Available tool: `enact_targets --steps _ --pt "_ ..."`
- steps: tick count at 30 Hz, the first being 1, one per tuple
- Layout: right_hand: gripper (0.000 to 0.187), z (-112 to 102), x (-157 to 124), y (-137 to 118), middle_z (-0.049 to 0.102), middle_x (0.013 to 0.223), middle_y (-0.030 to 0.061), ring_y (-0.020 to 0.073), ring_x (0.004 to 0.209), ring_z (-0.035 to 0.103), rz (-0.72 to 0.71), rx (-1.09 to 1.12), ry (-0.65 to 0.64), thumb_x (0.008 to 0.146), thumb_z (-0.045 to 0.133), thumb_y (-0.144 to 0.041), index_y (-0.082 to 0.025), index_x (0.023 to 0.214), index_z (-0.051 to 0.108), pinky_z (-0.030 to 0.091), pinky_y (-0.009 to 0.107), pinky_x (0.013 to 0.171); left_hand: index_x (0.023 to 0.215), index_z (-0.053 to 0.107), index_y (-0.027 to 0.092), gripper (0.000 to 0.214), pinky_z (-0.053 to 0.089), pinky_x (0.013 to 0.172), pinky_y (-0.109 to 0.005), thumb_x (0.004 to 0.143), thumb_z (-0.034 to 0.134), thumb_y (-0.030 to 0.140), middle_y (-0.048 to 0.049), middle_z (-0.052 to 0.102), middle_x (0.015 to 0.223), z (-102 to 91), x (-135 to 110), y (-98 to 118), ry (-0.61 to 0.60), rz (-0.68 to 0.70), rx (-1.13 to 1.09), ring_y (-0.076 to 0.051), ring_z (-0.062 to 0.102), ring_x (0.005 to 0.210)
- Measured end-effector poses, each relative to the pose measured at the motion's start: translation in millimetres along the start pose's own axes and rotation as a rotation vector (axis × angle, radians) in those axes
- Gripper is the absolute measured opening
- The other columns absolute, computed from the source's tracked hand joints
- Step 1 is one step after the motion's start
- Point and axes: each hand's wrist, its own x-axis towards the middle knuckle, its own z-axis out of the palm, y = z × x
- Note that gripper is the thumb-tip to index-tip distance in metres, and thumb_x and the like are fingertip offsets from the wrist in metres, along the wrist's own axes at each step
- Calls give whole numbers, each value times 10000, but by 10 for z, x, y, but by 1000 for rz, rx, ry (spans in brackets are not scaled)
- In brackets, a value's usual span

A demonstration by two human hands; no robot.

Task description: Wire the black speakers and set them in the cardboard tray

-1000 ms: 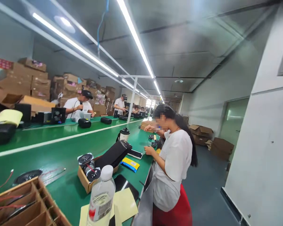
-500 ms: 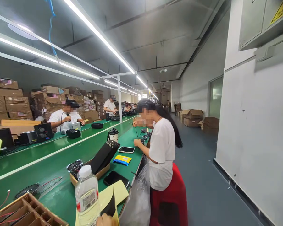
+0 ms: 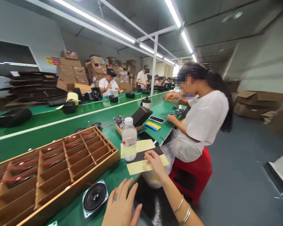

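My left hand (image 3: 122, 204) is at the bottom, its fingers spread, right beside a round black speaker (image 3: 94, 197) in a square metal frame that lies on the green table. My right hand (image 3: 155, 161), with bracelets on its wrist, is over a yellow paper sheet (image 3: 134, 169) with a black strip (image 3: 138, 156) across it. Thumb and fingers are pinched together at the strip; whatever is between the fingertips is too small to make out. A clear water bottle (image 3: 129, 141) with a white cap stands upright on the sheet.
A cardboard-divided box (image 3: 85, 180) with red-wired speakers fills the left. Beyond the bottle are a black phone (image 3: 146, 137), a yellow-blue packet (image 3: 152, 126) and a white-edged phone (image 3: 157, 119). A co-worker (image 3: 202, 116) sits on a red stool (image 3: 202, 169) to the right.
The view has swung left and down, bringing the divided box, the near speaker and my left hand into sight. Against the bottle, my right hand has shifted right on the yellow sheet, which lies flatter.
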Motion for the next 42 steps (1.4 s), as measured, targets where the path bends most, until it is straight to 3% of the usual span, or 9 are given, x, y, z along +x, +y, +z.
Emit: enact_targets --steps 4,7,11,16,30,38,40,42 --pt "319 6 -10 -15 548 873 46 144 671 520 -53 -190 -69 659 612 -318 -153 922 540 422 296 670 1234 460 217 448 465 883 -460 791 459 288 -54 485 1289 57 322 108 -284 -232 -25 -250 433 1192" --pt "514 83 48 -80 542 1016 61 104 573 489 -86 -322 -133 628 659 -277 -171 1103 496 423 297 637 1263 430 162 494 415 943 -496 800 474 328 -93 423 1335 145 451 168 -378 -265 -75 -260 372 1238" --pt "621 242 172 -162 549 1106 52 137 677 543 -152 -403 -226 606 703 -259 -224 1178 463 434 299 676 1271 413 127 557 402 975 -469 790 525 384 -100 432 1327 269 484 203 -384 -259 -104 -240 373 1238" --pt "542 382 309 -137 577 1091 44 190 962 557 -189 -373 -309 661 676 -240 -209 1150 443 448 303 786 1281 399 119 619 407 978 -453 771 562 430 -97 450 1315 325 460 226 -377 -279 -126 -244 388 1225" --pt "572 449 408 -3 577 1086 77 179 847 581 -209 -384 -230 692 647 -276 -191 1197 392 458 291 713 1287 391 127 610 396 978 -449 778 549 426 -96 436 1328 364 427 254 -343 -280 -146 -241 362 1239" --pt "604 404 369 -57 589 921 38 129 637 554 -207 -484 -211 678 656 -284 -178 1201 372 452 243 597 1279 404 137 599 401 972 -447 772 555 417 -95 445 1320 355 418 241 -326 -283 -148 -239 371 1233" --pt "548 375 297 -61 570 860 33 119 586 521 -210 -544 -146 709 625 -308 -149 1169 374 441 252 595 1274 411 136 585 401 972 -445 779 545 417 -95 448 1318 346 417 242 -322 -289 -149 -236 366 1237" --pt "377 358 209 -71 548 780 19 118 560 488 -219 -619 -89 765 562 -328 -139 1063 428 417 259 595 1276 411 139 577 390 980 -458 789 527 426 -92 444 1322 341 417 251 -316 -299 -150 -240 358 1242"
